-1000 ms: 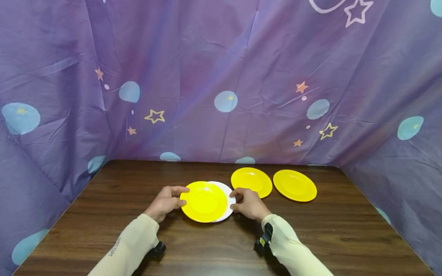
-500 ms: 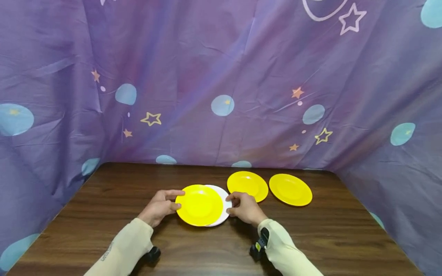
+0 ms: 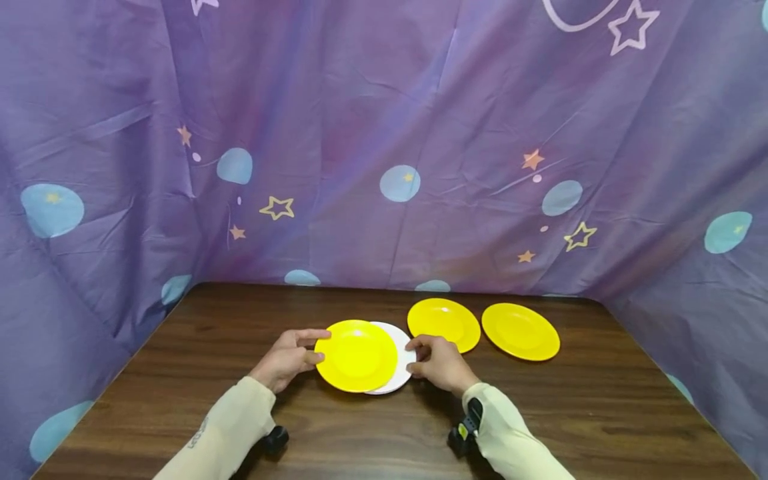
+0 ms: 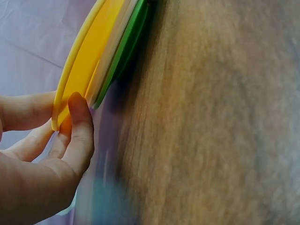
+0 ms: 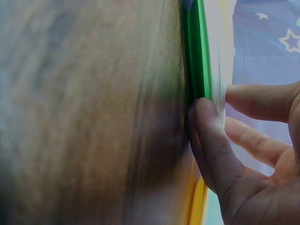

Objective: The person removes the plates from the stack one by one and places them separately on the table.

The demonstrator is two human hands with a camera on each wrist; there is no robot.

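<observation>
In the head view a yellow plate (image 3: 356, 357) overlaps a white plate (image 3: 405, 360) at the middle of the table, offset to the left. My left hand (image 3: 283, 360) pinches the yellow plate's left rim, thumb below and fingers above. At the opposite side, my right hand (image 3: 443, 364) grips the white plate's rim. Both wrist views show a green plate (image 4: 124, 54) beneath the white one, hidden in the head view. In the right wrist view, the thumb presses the underside of the green plate (image 5: 200, 56) while the fingers lie over the white rim.
Two more yellow plates lie behind and to the right: one (image 3: 444, 323) partly behind my right hand, the other (image 3: 521, 332) farther right. The brown wooden table (image 3: 360, 440) is bounded by a purple patterned curtain (image 3: 336, 133) at the back and sides.
The top yellow plate has slid slightly left over the white plate, so a little more white shows. Both hands keep their grips; the head view shifts a little.
</observation>
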